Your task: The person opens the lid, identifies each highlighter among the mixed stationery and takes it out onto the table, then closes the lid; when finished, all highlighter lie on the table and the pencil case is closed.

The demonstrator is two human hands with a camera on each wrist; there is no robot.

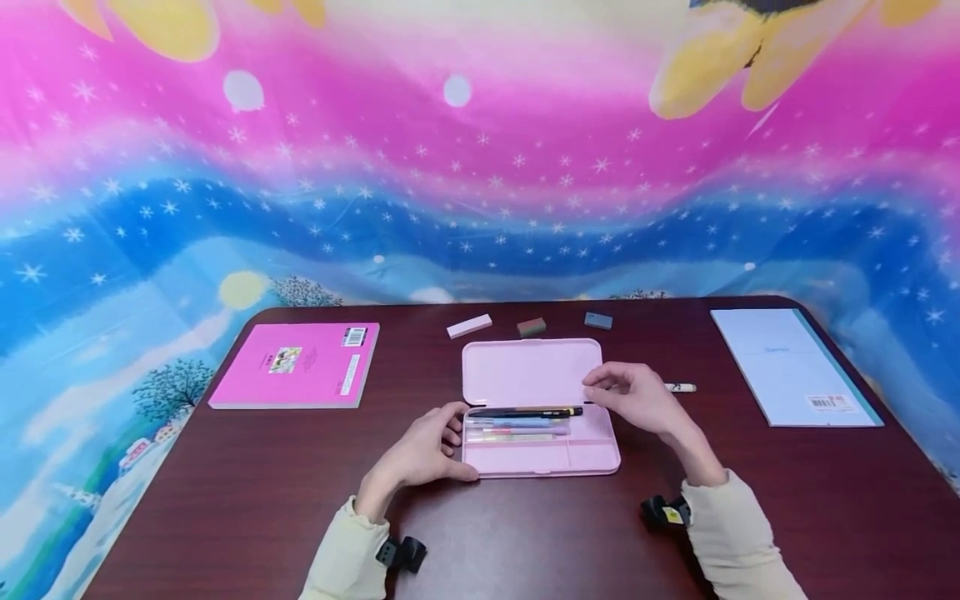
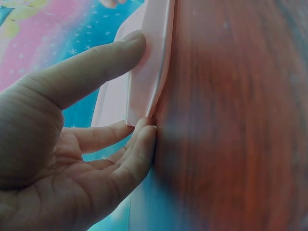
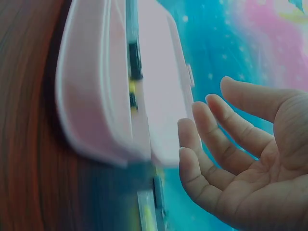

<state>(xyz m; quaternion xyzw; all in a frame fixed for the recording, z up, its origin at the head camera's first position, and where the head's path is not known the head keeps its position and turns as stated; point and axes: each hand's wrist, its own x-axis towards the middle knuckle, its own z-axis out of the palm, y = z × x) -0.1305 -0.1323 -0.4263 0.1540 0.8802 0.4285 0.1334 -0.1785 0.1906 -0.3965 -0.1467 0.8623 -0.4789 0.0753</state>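
Observation:
A pink pencil case [image 1: 592, 457] lies on the table with its lid [image 1: 525, 367] folded back. Across the back of its tray lies a black pen [image 1: 525, 412], and several pale, slimmer pens [image 1: 525, 429] sit in front of it. My left hand [image 1: 426, 448] grips the case's left end, thumb on the front wall [image 2: 150, 62] and fingers around the corner. Over the right edge of the lid hovers my right hand [image 1: 637, 396], fingers loosely bent and nothing between them [image 3: 240, 154].
Behind the case lie a whitish eraser [image 1: 469, 326], a red-green eraser [image 1: 532, 327] and a grey-blue eraser [image 1: 598, 321]. A white pen [image 1: 681, 387] shows beyond my right hand. A pink notebook [image 1: 300, 367] lies left, a pale blue notebook [image 1: 787, 367] right. A printed cloth [image 1: 480, 183] hangs behind.

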